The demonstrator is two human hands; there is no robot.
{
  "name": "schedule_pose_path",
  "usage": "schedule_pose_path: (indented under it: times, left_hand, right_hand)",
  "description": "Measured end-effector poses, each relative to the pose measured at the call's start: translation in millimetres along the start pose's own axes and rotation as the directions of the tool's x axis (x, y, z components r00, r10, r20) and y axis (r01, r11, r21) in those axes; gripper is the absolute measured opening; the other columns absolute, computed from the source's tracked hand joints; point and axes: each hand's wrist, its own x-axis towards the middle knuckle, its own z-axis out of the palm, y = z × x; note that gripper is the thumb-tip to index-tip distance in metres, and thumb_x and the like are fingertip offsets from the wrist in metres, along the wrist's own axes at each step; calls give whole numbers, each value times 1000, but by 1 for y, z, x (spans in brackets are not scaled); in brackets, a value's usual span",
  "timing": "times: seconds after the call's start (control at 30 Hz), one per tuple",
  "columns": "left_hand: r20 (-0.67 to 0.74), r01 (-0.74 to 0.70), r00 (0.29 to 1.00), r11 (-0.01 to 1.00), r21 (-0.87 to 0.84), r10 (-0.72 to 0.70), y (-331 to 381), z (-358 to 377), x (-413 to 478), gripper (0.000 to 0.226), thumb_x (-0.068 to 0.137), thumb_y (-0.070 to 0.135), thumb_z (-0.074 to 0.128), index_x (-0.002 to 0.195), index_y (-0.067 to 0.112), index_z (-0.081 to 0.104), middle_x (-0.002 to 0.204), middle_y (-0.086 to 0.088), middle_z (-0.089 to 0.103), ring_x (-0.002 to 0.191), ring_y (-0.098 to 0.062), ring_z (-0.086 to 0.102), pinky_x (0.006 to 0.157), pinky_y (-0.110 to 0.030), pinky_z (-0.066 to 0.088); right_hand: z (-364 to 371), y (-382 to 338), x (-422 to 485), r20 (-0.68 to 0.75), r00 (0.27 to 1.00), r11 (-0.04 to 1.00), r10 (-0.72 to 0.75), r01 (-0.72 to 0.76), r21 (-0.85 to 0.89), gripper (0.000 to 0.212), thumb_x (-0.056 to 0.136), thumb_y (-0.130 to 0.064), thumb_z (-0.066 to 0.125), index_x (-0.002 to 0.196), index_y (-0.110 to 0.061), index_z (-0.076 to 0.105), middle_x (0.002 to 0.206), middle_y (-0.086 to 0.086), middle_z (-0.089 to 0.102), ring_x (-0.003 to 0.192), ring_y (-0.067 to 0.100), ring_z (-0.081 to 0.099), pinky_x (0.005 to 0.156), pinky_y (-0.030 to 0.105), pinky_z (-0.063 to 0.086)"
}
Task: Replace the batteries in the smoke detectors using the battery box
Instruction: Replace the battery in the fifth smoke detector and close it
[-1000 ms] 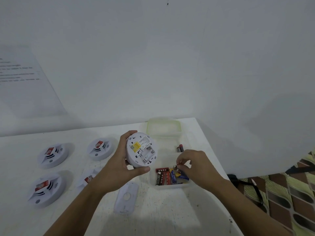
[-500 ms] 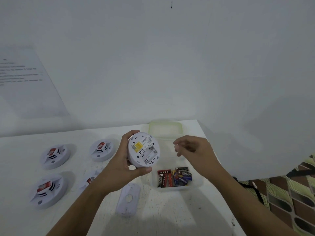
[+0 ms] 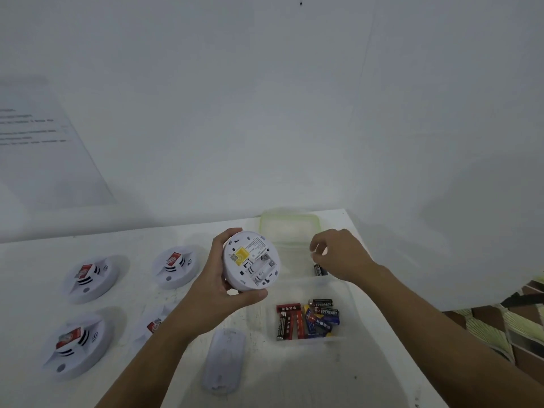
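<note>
One white desk (image 3: 368,378) stands against a pale wall, which carries a sheet of printed paper (image 3: 38,142) at far left. Four round white smoke detectors with red stickers lie on the desk's left part: two at the back (image 3: 91,278) (image 3: 175,267), one at the front (image 3: 76,346), and one (image 3: 150,325) half hidden behind the left forearm. A clear plastic battery box (image 3: 294,290) sits open on the desk's right side, its green-rimmed clear lid (image 3: 290,228) lying just behind it. The left hand (image 3: 212,290) holds a fifth white round detector (image 3: 250,260) above the desk, fingers and thumb wrapped round its rim, its yellow-labelled underside facing the camera. An oval white cover plate (image 3: 225,360) lies on the desk below that hand. The right hand (image 3: 344,257) hovers over the box's far end with fingers curled; I cannot tell whether they pinch anything. Red, black and blue batteries (image 3: 306,320) fill the box's near end. One dark battery (image 3: 319,270) lies just under the right hand.
</note>
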Motion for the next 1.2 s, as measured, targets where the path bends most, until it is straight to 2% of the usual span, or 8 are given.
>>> schedule_pose_path:
  times: [0.17,0.3,0.37,0.5,0.77,0.97,1.07,1.2]
  left_hand:
    - [-14,12,1000,999,33,-11,-5,-6,17,94,69,2,89,138,41,38,133,17,55,127,-14,56,95,-41,58]
    - [-12,30,999,998,47,-30,-11,-11,25,96,69,1,88,140,39,36,135,14,54,128,-17,56,94,-41,58]
    - [-12,43,999,997,57,-42,-13,-12,27,97,69,2,89,141,39,35,136,14,54,128,-18,56,94,-41,58]
    - [-13,54,999,996,72,-53,-15,-11,29,98,69,4,89,143,37,34,135,16,53,126,-14,57,93,-43,59]
    - [-57,32,998,998,60,-28,-10,-9,25,96,67,0,88,139,39,36,127,24,55,124,-6,56,85,-26,59]
    - [-95,-2,995,999,37,6,3,-7,12,98,67,-3,87,141,35,35,127,25,55,126,-6,54,85,-23,57]
    - [-107,-21,994,999,44,26,13,-6,2,98,67,0,88,141,35,35,128,22,55,124,-9,57,86,-26,58]
    - [-144,-45,988,995,87,58,24,-2,-10,97,66,6,90,140,34,33,125,23,56,120,-7,59,84,-23,58]
  right_hand:
    - [15,4,26,178,984,915,-4,75,-395,25,90,-24,63,115,-25,64,108,-2,67,112,20,52,97,38,35]
    - [17,-2,29,217,976,793,-10,139,-593,2,89,-22,60,90,-21,59,91,-3,62,111,25,50,99,45,31]
    - [18,-6,28,239,971,765,7,149,-626,28,90,-21,59,69,-19,39,80,-2,51,108,26,50,100,47,31]
    - [19,-8,33,246,969,784,1,152,-602,16,91,-24,62,84,-19,49,97,-1,60,107,24,51,101,47,31]
    - [15,-6,20,-2,998,997,-70,70,32,13,90,-23,71,89,-24,59,87,-8,72,75,12,66,80,32,54]
    - [-8,-53,-16,-243,967,642,81,135,755,11,86,-17,79,92,-17,70,78,-1,76,71,8,69,67,17,53]
    - [-16,-75,-37,-238,968,449,82,177,876,15,86,-15,79,96,-11,69,78,6,77,72,12,70,70,21,54]
    - [-5,-92,-58,-277,961,483,17,235,843,15,83,-18,82,88,-17,68,82,-4,76,78,13,70,68,27,50]
